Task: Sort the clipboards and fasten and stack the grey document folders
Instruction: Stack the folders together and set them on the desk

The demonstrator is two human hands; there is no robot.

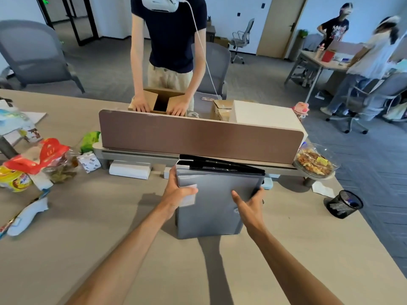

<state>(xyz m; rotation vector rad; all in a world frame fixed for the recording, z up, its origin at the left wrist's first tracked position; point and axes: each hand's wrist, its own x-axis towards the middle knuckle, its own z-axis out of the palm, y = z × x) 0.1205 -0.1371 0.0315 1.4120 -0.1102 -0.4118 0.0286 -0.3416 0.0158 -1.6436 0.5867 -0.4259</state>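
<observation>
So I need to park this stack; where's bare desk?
Bare desk lies between the grey folder and the mesh pen cup, and near you by both forearms. The left end is crowded with snack bags.

Brown divider panel stands upright across the desk. Behind it, a person presses both hands on an open cardboard box. Glass bowl of nuts at the panel's right end; black mesh pen cup lies tipped near it. Snack bags, red-lidded jar clutter the left side.
</observation>
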